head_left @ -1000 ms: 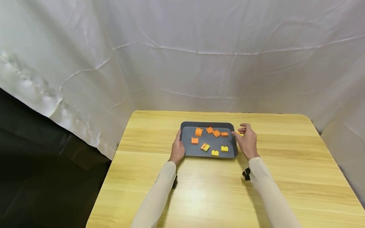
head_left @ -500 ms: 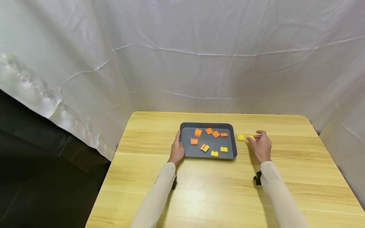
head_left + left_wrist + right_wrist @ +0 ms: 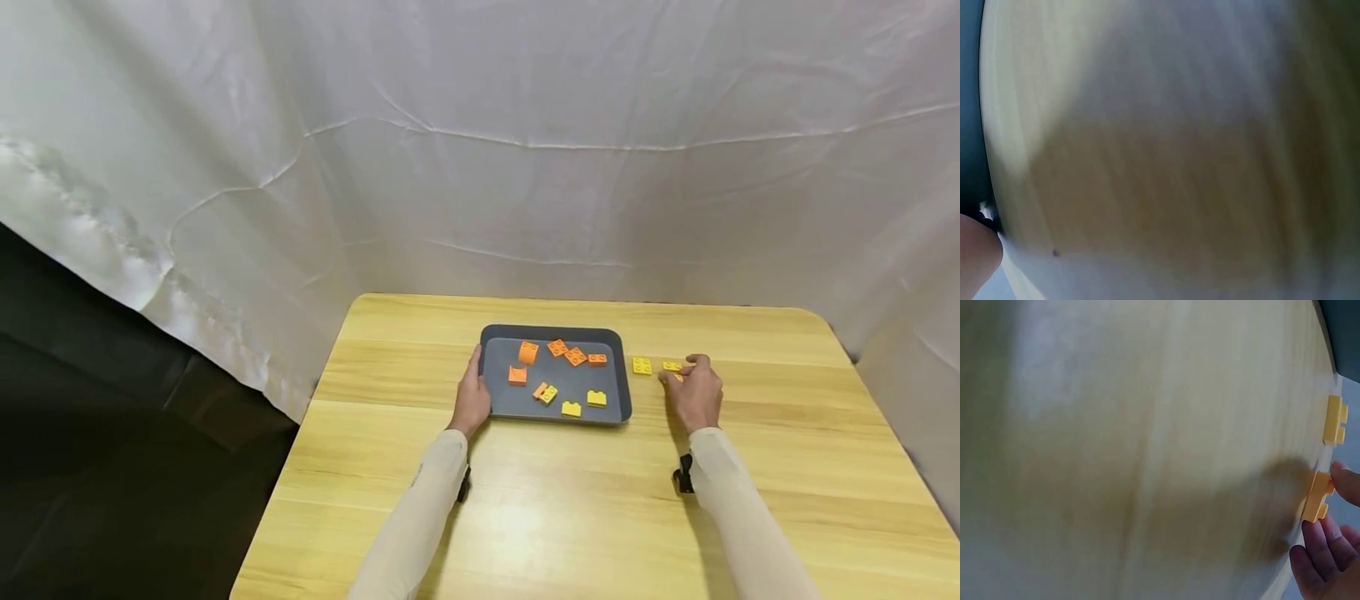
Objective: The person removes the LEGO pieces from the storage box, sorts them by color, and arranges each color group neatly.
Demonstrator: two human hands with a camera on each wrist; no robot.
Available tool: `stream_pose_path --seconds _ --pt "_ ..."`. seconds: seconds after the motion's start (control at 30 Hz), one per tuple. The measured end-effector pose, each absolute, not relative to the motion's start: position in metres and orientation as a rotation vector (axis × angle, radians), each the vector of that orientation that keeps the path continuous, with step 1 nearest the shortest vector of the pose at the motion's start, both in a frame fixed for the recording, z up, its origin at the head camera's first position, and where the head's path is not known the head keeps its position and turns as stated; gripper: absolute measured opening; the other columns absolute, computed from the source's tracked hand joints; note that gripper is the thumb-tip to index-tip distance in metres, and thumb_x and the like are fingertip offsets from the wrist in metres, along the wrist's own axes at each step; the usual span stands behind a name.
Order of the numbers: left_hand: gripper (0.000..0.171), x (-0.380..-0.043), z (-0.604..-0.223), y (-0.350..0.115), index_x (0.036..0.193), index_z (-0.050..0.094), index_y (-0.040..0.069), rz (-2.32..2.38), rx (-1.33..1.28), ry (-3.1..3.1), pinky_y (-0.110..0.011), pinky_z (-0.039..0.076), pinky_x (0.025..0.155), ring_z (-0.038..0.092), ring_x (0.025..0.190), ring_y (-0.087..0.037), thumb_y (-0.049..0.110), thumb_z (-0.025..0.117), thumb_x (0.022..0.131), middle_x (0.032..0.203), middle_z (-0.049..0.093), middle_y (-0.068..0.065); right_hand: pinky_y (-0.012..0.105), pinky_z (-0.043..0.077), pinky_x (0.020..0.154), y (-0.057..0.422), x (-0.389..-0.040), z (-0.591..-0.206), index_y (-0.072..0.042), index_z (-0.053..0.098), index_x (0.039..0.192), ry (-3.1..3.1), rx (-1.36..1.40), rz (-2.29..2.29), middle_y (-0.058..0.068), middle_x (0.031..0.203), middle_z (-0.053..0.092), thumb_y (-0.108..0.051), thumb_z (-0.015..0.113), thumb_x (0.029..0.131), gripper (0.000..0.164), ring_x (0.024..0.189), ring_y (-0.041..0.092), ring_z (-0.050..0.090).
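A dark grey tray (image 3: 498, 400) lies on the table with several orange toy building bricks (image 3: 528, 353) and a few yellow bricks (image 3: 596, 398) spread over it. My left hand (image 3: 471, 400) holds the tray's left side, thumb at the rim; its wrist view catches little more than one fingertip (image 3: 977, 256). To the right of the tray, a yellow studded brick (image 3: 642, 366) lies on the wood. Beyond it, my right hand (image 3: 697, 395) pinches another yellow brick (image 3: 1317, 497) between thumb and fingers at table level, partly covering it in the head view.
The light wooden table (image 3: 787, 467) reaches back to a pale hanging curtain (image 3: 570, 200). Dark cloth (image 3: 112, 433) hangs at the far left. Each wrist wears a small black device (image 3: 683, 475).
My right hand has moved from the tray's right edge rightward to the brick, uncovering the yellow brick beside the tray. My left hand has stayed at the tray.
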State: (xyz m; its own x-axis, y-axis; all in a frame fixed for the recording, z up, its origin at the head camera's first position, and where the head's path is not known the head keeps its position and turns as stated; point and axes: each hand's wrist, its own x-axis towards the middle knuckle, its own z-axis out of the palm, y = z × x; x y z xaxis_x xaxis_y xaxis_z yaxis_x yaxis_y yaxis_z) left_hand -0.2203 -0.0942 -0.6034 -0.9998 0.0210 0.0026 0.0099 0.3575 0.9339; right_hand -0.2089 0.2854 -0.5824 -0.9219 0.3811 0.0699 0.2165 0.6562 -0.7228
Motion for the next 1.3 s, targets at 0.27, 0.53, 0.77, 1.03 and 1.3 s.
stream_pose_path --seconds 0.27,0.53,0.77,1.03,1.3 --pt "0.062 -0.2189 -0.6029 -0.0908 0.167 0.018 0.009 1.779 0.032 2.558 -0.048 0.027 0.124 0.03 0.152 -0.035 -0.005 0.031 0.109 0.169 0.026 -0.015 0.063 0.051 0.088 0.2858 -0.2117 -0.5864 0.009 0.046 0.143 -2.653 -0.535 1.098 0.031 0.117 0.062 -0.019 0.074 0.098 0.06 0.104 0.05 0.061" --pt "0.062 -0.2196 -0.6025 -0.0916 0.167 0.018 0.009 1.777 0.042 2.568 -0.048 0.028 0.124 0.031 0.152 -0.035 -0.005 0.031 0.109 0.169 0.027 -0.016 0.063 0.052 0.09 0.2866 -0.2138 -0.5864 0.008 0.045 0.145 -2.659 -0.536 1.111 0.032 0.12 0.062 -0.02 0.072 0.099 0.06 0.107 0.051 0.061" --pt "0.062 -0.2203 -0.602 -0.0931 0.167 0.018 0.007 1.785 0.042 2.577 -0.049 0.028 0.124 0.03 0.152 -0.036 -0.007 0.032 0.108 0.168 0.027 -0.017 0.062 0.051 0.09 0.2846 -0.2136 -0.5855 0.008 0.047 0.142 -2.664 -0.54 1.115 0.032 0.12 0.062 -0.02 0.072 0.099 0.057 0.108 0.05 0.061" --pt "0.061 -0.2192 -0.6006 -0.0932 0.166 0.019 0.005 1.789 0.039 2.579 -0.049 0.028 0.124 0.03 0.152 -0.037 -0.008 0.032 0.108 0.168 0.028 -0.019 0.062 0.05 0.092 0.2842 -0.2137 -0.587 0.01 0.049 0.14 -2.66 -0.534 1.094 0.033 0.12 0.062 -0.019 0.074 0.098 0.057 0.108 0.05 0.06" --pt "0.062 -0.2197 -0.5998 -0.0935 0.167 0.019 0.007 1.773 0.031 2.581 -0.048 0.028 0.124 0.031 0.152 -0.036 -0.007 0.032 0.108 0.167 0.028 -0.018 0.062 0.05 0.092 0.2847 -0.2121 -0.5859 0.01 0.047 0.142 -2.658 -0.516 1.105 0.033 0.121 0.062 -0.018 0.073 0.099 0.057 0.109 0.05 0.06"
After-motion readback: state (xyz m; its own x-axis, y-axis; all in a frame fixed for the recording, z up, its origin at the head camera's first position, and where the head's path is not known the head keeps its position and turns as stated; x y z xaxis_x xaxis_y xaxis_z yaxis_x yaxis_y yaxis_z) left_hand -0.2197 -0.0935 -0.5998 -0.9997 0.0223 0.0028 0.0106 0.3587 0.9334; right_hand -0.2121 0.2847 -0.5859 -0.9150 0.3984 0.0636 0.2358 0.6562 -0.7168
